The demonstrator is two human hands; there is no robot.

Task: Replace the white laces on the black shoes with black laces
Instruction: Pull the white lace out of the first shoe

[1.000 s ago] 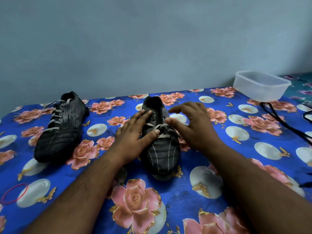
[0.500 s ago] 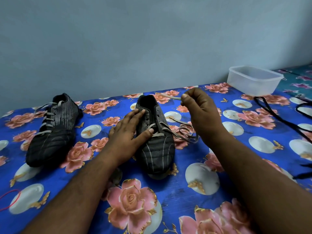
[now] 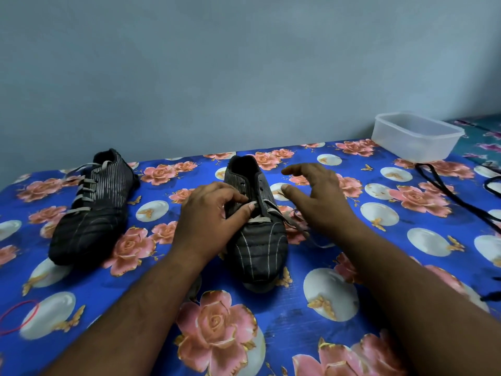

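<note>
Two black shoes, white laces, and black laces off to the right.

We see the middle shoe (image 3: 256, 234) toe-forward with its white lace (image 3: 294, 222) half pulled out, spilling right; the left shoe (image 3: 90, 210) lies fully laced in white, angled; the black laces (image 3: 450, 194) trail loose near the right edge.

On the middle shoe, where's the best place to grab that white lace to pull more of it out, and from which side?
Probably the crossing bar of the white lace still lying over the tongue of the middle shoe. Come from above, hooking a fingertip under it and pulling toward the open collar. The upper eyelets already look empty, and the freed length trails off to the right, so this bar seems next. The left hand already pinches there.
</note>
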